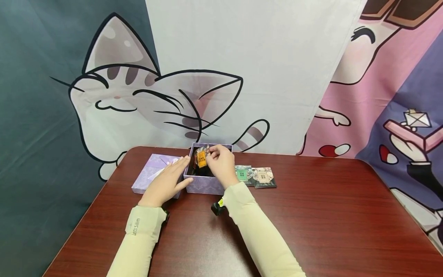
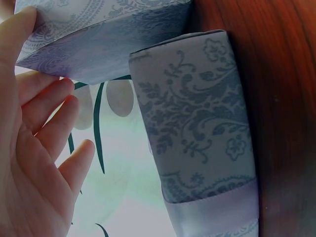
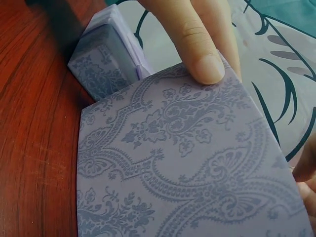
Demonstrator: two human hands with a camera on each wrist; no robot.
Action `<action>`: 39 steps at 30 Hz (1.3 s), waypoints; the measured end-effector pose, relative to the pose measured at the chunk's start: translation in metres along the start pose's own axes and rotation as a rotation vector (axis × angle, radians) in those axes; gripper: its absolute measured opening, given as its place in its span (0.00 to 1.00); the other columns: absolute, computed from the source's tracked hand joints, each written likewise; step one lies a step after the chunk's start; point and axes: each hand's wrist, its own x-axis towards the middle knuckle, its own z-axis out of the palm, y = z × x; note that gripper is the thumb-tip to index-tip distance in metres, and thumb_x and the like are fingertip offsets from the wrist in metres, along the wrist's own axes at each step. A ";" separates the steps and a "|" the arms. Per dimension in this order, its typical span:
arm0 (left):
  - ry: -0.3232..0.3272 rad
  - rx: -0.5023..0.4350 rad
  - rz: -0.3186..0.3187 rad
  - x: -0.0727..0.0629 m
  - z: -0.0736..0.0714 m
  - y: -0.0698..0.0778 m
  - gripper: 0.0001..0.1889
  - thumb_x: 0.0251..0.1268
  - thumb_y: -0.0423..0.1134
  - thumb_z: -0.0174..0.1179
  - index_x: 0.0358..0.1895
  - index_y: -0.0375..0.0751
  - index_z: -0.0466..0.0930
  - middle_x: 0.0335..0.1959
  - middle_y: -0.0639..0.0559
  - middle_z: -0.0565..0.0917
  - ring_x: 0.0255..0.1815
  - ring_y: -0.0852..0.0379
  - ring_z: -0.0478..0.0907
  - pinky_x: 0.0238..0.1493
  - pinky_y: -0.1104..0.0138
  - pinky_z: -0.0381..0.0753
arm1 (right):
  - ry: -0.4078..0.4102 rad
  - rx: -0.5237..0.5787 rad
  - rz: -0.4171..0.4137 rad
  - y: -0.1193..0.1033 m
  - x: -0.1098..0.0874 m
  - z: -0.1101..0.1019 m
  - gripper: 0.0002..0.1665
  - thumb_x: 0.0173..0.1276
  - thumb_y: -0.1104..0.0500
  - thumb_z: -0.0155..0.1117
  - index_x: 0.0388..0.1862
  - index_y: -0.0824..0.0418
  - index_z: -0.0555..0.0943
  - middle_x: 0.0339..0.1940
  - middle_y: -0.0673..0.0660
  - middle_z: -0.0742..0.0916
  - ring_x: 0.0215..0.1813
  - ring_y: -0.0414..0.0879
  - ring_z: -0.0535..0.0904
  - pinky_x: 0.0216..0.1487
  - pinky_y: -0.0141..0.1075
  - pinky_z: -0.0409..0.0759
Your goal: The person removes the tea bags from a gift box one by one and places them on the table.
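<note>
A lavender patterned box (image 1: 205, 186) stands uncovered, its inside dark. My left hand (image 1: 167, 182) steadies it, fingers extended along the left rim and thumb (image 3: 208, 69) laid on the front wall. Between the thumb and fingers of my right hand (image 1: 222, 163) is a small packet with an orange label (image 1: 201, 158), pinched at its upper right and held over the box's opening. The box's lower contents are hidden by shadow and hand. Left of the box lies its matching lid (image 1: 148, 177), partly under my left hand; a pale ribbon (image 2: 212, 210) crosses it.
Right of the box, a green-labelled packet (image 1: 243, 175) and a beige-labelled packet (image 1: 264, 177) lie side by side on the brown table (image 1: 328, 215). A cloth backdrop with a cartoon cat (image 1: 117, 127) hangs behind the table's far edge.
</note>
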 end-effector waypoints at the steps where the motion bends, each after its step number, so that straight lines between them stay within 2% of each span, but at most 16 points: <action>1: -0.001 -0.001 0.000 0.000 0.000 0.000 0.40 0.74 0.54 0.58 0.79 0.35 0.58 0.79 0.40 0.62 0.79 0.41 0.59 0.77 0.44 0.56 | 0.019 0.018 -0.005 0.000 0.000 -0.001 0.07 0.62 0.65 0.66 0.39 0.64 0.86 0.28 0.53 0.83 0.30 0.44 0.79 0.34 0.34 0.80; 5: -0.006 -0.004 -0.003 0.001 0.000 0.001 0.39 0.74 0.54 0.58 0.79 0.34 0.58 0.78 0.40 0.62 0.79 0.41 0.58 0.77 0.44 0.56 | 0.075 0.087 -0.015 0.001 -0.001 -0.003 0.09 0.61 0.66 0.67 0.40 0.64 0.86 0.29 0.53 0.84 0.30 0.42 0.77 0.32 0.32 0.77; 11: -0.005 -0.008 -0.013 -0.001 0.000 0.001 0.40 0.73 0.54 0.59 0.78 0.34 0.59 0.78 0.40 0.63 0.79 0.42 0.58 0.77 0.44 0.57 | 0.069 0.194 -0.006 0.001 -0.004 -0.009 0.11 0.64 0.66 0.66 0.45 0.64 0.86 0.31 0.55 0.85 0.30 0.41 0.77 0.31 0.30 0.75; 15: -0.007 -0.009 -0.021 -0.002 0.001 0.001 0.40 0.73 0.55 0.59 0.79 0.35 0.58 0.79 0.40 0.62 0.79 0.42 0.58 0.77 0.44 0.57 | 0.082 0.253 -0.002 -0.001 -0.005 -0.020 0.11 0.66 0.66 0.64 0.46 0.64 0.86 0.33 0.56 0.86 0.30 0.41 0.77 0.31 0.29 0.75; 23: 0.001 -0.008 -0.022 -0.001 0.000 0.001 0.41 0.73 0.56 0.59 0.79 0.36 0.58 0.79 0.41 0.62 0.79 0.41 0.59 0.77 0.44 0.56 | 0.147 0.320 0.027 0.005 -0.007 -0.060 0.15 0.63 0.69 0.58 0.48 0.66 0.86 0.36 0.59 0.86 0.30 0.38 0.77 0.30 0.27 0.75; 29: 0.001 -0.004 -0.014 -0.001 -0.001 0.000 0.40 0.73 0.55 0.59 0.79 0.35 0.58 0.79 0.40 0.62 0.79 0.42 0.58 0.77 0.43 0.56 | 0.155 0.371 0.100 0.013 -0.010 -0.089 0.15 0.66 0.69 0.60 0.49 0.67 0.85 0.34 0.54 0.84 0.28 0.37 0.79 0.29 0.27 0.79; 34: -0.003 -0.001 -0.021 -0.002 -0.001 -0.001 0.41 0.73 0.56 0.59 0.79 0.35 0.58 0.79 0.41 0.62 0.79 0.43 0.57 0.77 0.43 0.56 | 0.156 0.338 0.134 0.021 -0.012 -0.111 0.14 0.67 0.69 0.62 0.50 0.67 0.85 0.34 0.54 0.85 0.29 0.37 0.80 0.28 0.27 0.80; 39: -0.007 -0.004 -0.023 -0.001 -0.002 0.000 0.41 0.73 0.56 0.59 0.79 0.35 0.58 0.79 0.41 0.61 0.79 0.42 0.58 0.77 0.43 0.56 | 0.130 0.323 0.181 0.032 -0.014 -0.134 0.15 0.68 0.69 0.61 0.52 0.69 0.84 0.33 0.51 0.85 0.32 0.37 0.80 0.33 0.27 0.83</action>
